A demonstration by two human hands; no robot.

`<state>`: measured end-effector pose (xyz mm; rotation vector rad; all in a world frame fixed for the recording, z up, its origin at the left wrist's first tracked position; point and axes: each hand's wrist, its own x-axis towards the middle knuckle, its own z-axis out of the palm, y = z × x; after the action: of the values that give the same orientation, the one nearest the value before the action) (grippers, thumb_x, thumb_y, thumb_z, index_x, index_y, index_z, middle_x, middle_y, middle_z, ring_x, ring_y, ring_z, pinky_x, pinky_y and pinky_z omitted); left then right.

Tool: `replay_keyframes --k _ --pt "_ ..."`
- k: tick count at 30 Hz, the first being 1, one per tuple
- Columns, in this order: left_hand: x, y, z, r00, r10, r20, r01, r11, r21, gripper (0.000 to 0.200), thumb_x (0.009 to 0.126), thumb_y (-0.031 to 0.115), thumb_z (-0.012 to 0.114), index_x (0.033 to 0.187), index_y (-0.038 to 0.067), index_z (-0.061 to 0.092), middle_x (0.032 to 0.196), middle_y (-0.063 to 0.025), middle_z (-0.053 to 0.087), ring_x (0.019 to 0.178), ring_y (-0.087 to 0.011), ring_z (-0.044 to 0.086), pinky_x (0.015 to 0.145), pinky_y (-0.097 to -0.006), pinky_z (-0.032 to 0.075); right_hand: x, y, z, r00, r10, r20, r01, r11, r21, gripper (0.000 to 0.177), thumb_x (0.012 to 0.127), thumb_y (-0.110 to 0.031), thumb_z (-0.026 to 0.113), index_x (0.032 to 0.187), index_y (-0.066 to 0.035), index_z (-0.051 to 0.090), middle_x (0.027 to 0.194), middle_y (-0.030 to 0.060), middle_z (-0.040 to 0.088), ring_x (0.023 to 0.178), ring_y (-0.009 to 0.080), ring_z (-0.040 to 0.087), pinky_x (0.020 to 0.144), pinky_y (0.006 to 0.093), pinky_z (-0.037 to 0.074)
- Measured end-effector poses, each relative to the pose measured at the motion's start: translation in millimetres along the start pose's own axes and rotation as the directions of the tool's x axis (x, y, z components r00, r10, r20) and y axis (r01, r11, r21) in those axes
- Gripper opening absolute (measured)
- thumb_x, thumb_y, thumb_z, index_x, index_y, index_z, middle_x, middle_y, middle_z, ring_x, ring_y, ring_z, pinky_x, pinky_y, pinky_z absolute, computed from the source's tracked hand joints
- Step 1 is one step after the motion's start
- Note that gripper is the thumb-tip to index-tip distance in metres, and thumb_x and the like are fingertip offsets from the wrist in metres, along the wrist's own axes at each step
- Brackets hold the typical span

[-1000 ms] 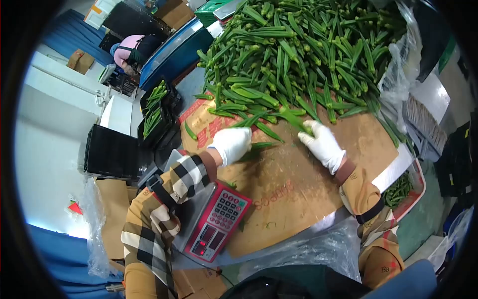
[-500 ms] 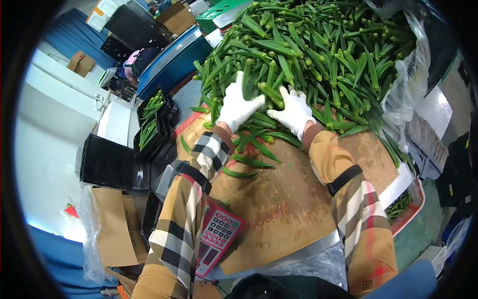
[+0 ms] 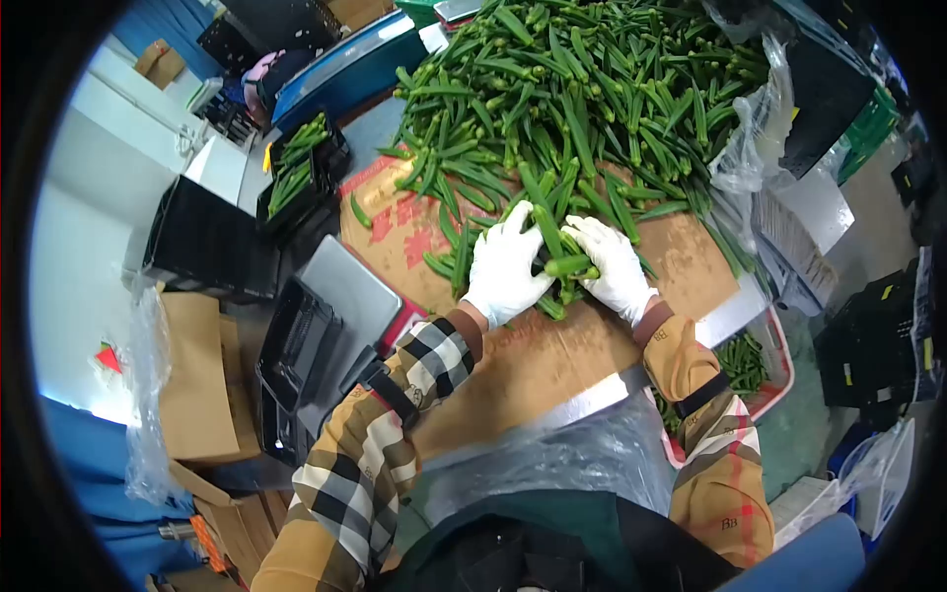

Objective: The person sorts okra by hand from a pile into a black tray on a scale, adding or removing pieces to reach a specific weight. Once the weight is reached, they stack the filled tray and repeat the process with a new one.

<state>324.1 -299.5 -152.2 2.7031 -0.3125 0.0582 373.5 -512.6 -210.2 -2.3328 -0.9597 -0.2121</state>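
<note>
Far left there's a blue curtain (image 3: pixel 84 483), then some clear wrap (image 3: pixel 148 395) hanging beside an open cardboard box (image 3: pixel 202 380), with a black bin (image 3: pixel 212 242) just above it. Next over, a black tray (image 3: pixel 264 202) with okra pods in it, and up behind that a person (image 3: pixel 276 74) bent over in the background. A second tray (image 3: pixel 301 340) sits tilted next to the scale (image 3: pixel 345 281), which is partly behind the left sleeve (image 3: pixel 400 385).

Left hand (image 3: pixel 508 261), white glove, has its fingers half curled against the left side of a bunch (image 3: pixel 546 232) of okra; can't tell if it's actually closed on any. The bunch is right between the two hands, over the cardboard sheet (image 3: pixel 552 365), at the near edge of the big pile (image 3: pixel 592 99). Right hand (image 3: pixel 612 266), gloved too, is bent around the other side, fingers on the pods, grip again hard to tell. Further right: crumpled plastic (image 3: pixel 755 128), a tub (image 3: pixel 782 345) with more green pods, then a dark crate (image 3: pixel 873 340).
</note>
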Motion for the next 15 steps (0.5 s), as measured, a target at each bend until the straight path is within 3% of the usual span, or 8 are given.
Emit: replay_keyframes --k 1,3,5,9,11,15 --pt "-15 11 3 0.995 0.080 -0.056 -0.072 0.989 0.127 0.071 0.081 0.035 0.075 0.145 0.014 0.051 0.158 -0.0210 0.037 0.137 -0.0455 0.043 0.109 -0.0660 0.034 -12 -4 -8 0.998 -0.036 0.044 0.040 0.994 -0.100 0.073 0.074 -0.013 0.080 0.143 -0.014 0.056 0.149 0.0104 0.054 0.139 0.0335 0.048 0.119 0.0498 0.034" --pt "-42 28 4 0.998 0.059 -0.033 -0.049 0.969 0.242 0.071 0.084 0.037 0.073 0.148 0.015 0.051 0.156 -0.0231 0.038 0.136 -0.0446 0.044 0.108 -0.0594 0.037 -32 -3 -12 0.998 -0.062 0.025 0.065 0.981 -0.185 0.080 0.074 -0.018 0.081 0.148 -0.017 0.052 0.153 0.0104 0.050 0.143 0.0349 0.043 0.121 0.0552 0.028" --pt "-66 33 10 0.999 0.030 -0.037 -0.022 0.982 0.190 0.072 0.087 0.036 0.071 0.152 0.017 0.047 0.156 -0.0222 0.038 0.137 -0.0465 0.043 0.109 -0.0622 0.035 -45 -6 -21 0.999 -0.027 0.022 0.031 0.963 -0.266 0.082 0.074 -0.020 0.081 0.150 -0.018 0.050 0.154 0.0109 0.049 0.144 0.0361 0.041 0.122 0.0556 0.027" --pt "-114 42 26 1.000 0.005 -0.029 0.002 0.971 0.238 0.072 0.090 0.035 0.066 0.156 0.018 0.042 0.157 -0.0214 0.037 0.139 -0.0498 0.040 0.112 -0.0677 0.030 -67 11 -22 0.964 0.266 0.010 -0.247 0.906 -0.345 0.094 0.076 -0.028 0.084 0.158 -0.018 0.039 0.157 0.0126 0.046 0.145 0.0389 0.039 0.121 0.0566 0.026" --pt "-134 52 30 0.997 -0.013 -0.072 0.030 0.970 0.243 0.072 0.092 0.034 0.065 0.157 0.018 0.040 0.157 -0.0204 0.038 0.141 -0.0502 0.038 0.113 -0.0708 0.026 -73 20 -20 0.930 0.364 -0.043 -0.361 0.889 -0.281 0.096 0.077 -0.031 0.085 0.158 -0.016 0.037 0.157 0.0131 0.045 0.145 0.0392 0.038 0.121 0.0558 0.026" --pt "-175 64 32 0.988 -0.034 -0.152 0.062 0.980 0.189 0.070 0.093 0.038 0.065 0.156 0.014 0.043 0.154 -0.0200 0.041 0.143 -0.0508 0.034 0.115 -0.0690 0.025 -80 10 -25 0.914 0.392 -0.099 -0.403 0.857 -0.320 0.094 0.075 -0.028 0.085 0.156 -0.012 0.040 0.157 0.0137 0.044 0.145 0.0390 0.038 0.120 0.0523 0.028"
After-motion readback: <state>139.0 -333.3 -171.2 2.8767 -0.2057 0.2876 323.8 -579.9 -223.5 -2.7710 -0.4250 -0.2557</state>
